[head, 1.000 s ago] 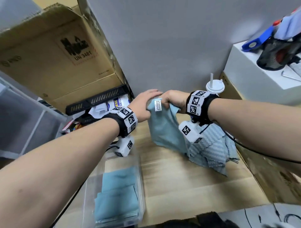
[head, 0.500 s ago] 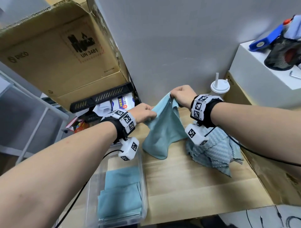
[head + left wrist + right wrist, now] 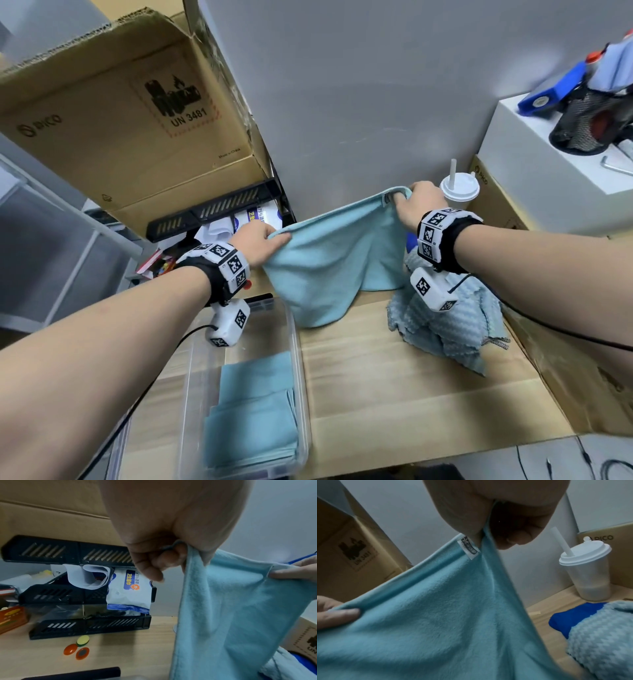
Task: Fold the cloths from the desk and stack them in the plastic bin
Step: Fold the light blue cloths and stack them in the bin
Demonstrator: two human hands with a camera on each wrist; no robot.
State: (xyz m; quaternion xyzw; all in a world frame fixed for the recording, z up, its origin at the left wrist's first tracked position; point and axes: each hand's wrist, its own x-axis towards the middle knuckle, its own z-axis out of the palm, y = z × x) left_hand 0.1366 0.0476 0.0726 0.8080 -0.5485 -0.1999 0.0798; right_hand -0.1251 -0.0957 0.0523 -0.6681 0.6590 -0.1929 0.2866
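Note:
A light blue cloth (image 3: 337, 260) hangs stretched between both hands above the back of the wooden desk (image 3: 404, 387). My left hand (image 3: 262, 240) pinches its left top corner (image 3: 187, 555). My right hand (image 3: 416, 202) pinches the right top corner beside the white label (image 3: 468, 548). The cloth's lower edge sags toward the desk. A heap of textured pale blue cloths (image 3: 448, 329) lies on the desk under my right wrist. The clear plastic bin (image 3: 298, 377) stands at the front left with folded blue cloths (image 3: 253, 414) stacked inside.
A white lidded cup with a straw (image 3: 457, 186) stands behind my right hand. Black paper trays (image 3: 82, 601) with a wipes pack (image 3: 130, 592) sit at the back left under a cardboard box (image 3: 130, 116). Small coloured magnets (image 3: 78, 646) lie on the desk. More boxes (image 3: 555, 192) line the right side.
My hands have moved apart, the left one leftward and the right one to the right. The blue cloth went from a bunched hanging fold to being spread wide between them.

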